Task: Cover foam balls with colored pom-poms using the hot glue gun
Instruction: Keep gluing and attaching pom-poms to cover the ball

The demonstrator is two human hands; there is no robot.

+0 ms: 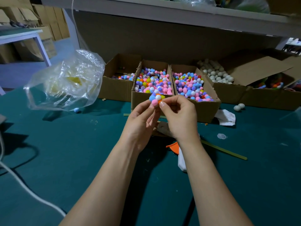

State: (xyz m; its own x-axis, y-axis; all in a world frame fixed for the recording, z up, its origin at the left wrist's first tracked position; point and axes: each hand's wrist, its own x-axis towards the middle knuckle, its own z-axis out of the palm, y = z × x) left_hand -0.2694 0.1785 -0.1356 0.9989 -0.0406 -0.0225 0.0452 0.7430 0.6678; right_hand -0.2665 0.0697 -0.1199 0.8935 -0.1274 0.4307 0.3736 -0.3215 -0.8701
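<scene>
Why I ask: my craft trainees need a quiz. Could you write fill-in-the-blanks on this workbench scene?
1. The left hand and right hand together hold one ball covered in ____.
2. The cardboard box holding bare white foam balls stands to the ____ of the two full pom-pom boxes.
3. The clear plastic bag sits on the table's ____ side.
Missing words: pom-poms; right; left.

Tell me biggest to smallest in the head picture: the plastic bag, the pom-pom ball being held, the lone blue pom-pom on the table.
1. plastic bag
2. pom-pom ball; it is held nearer the camera, yet it plainly spans several pom-poms
3. lone blue pom-pom
</scene>
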